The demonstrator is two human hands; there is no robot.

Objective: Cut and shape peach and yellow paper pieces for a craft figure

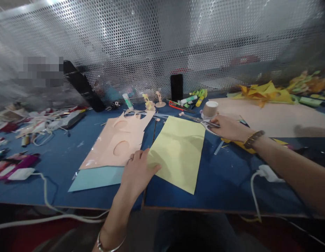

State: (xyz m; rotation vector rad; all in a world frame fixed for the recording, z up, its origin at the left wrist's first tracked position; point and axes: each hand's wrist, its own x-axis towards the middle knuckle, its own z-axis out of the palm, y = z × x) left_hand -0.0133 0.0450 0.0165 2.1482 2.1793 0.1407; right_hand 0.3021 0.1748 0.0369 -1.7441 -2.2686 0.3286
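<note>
My left hand [138,168] rests at the left edge of a pale yellow paper sheet [180,150], its thumb over the sheet and its fingers stretched apart. Beside it lie peach sheets [101,150] with round holes cut in them, on top of a light blue sheet [99,180]. My right hand [227,127] is closed on the handles of a pair of scissors [208,126], whose blades point left along the sheet's far edge. A small paper cup [211,108] stands just behind the scissors.
Behind the blue table [59,164] rises a perforated metal screen [141,45]. Glue sticks [127,101], a black phone [176,87] and small paper figures [159,99] line the back. White cables [45,192] hang over the front edge. Yellow paper scraps [269,94] lie at right.
</note>
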